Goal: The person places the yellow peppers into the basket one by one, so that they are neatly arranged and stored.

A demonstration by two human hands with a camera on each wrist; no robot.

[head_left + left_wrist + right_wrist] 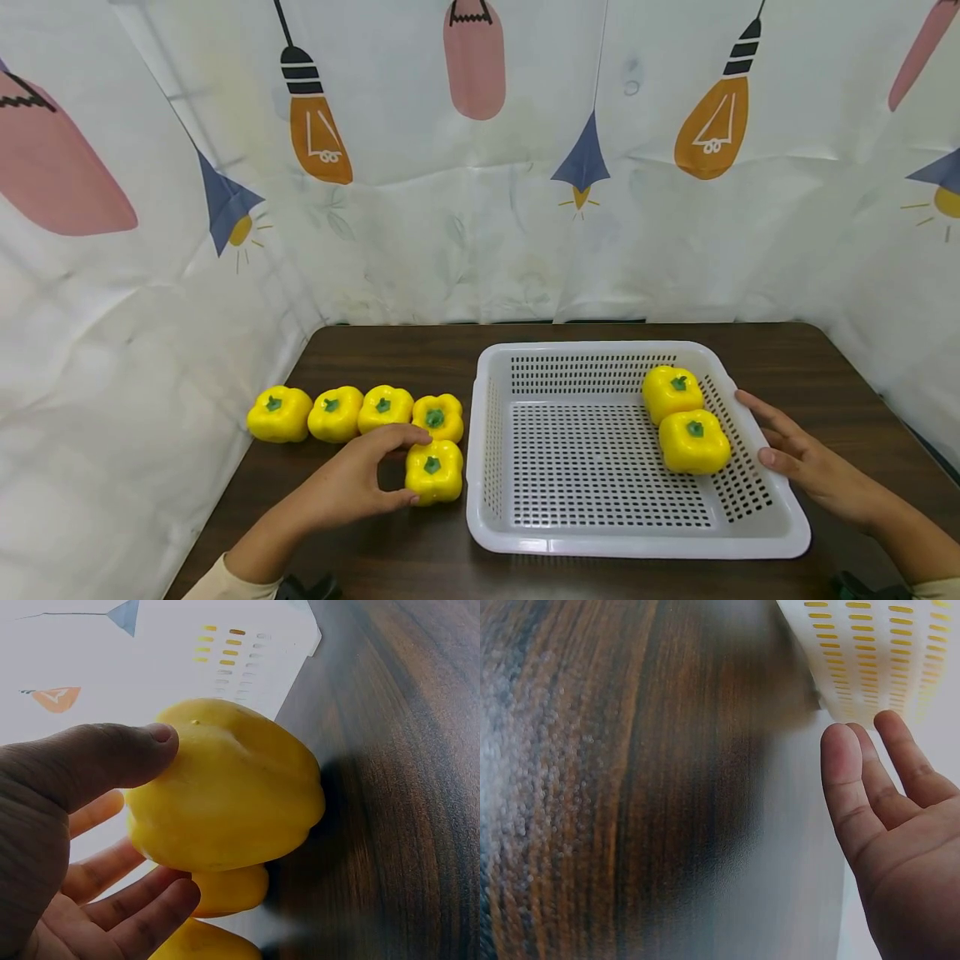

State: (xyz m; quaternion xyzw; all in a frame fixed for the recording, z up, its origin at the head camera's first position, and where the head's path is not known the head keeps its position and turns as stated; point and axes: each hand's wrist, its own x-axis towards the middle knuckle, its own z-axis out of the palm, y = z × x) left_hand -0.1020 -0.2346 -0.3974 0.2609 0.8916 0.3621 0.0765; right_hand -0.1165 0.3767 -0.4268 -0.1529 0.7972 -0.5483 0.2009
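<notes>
My left hand (360, 479) holds a yellow bell pepper (433, 473) with a green stem, just left of the basket. In the left wrist view the thumb lies on the near side of that pepper (225, 787), with the other fingers spread behind and below it. Several more yellow peppers (336, 414) stand in a row behind the hand. At the right side of the white plastic basket (637, 546), my right hand (813, 467) has its fingertips right at the rim, fingers extended and holding nothing. Two yellow peppers (694, 442) sit inside the basket along its right wall.
The dark wood-grain table (390, 337) carries the basket and the row of peppers. Behind and beside it hangs a white curtain (405, 242) printed with lamps and bulbs, close to the table's back edge.
</notes>
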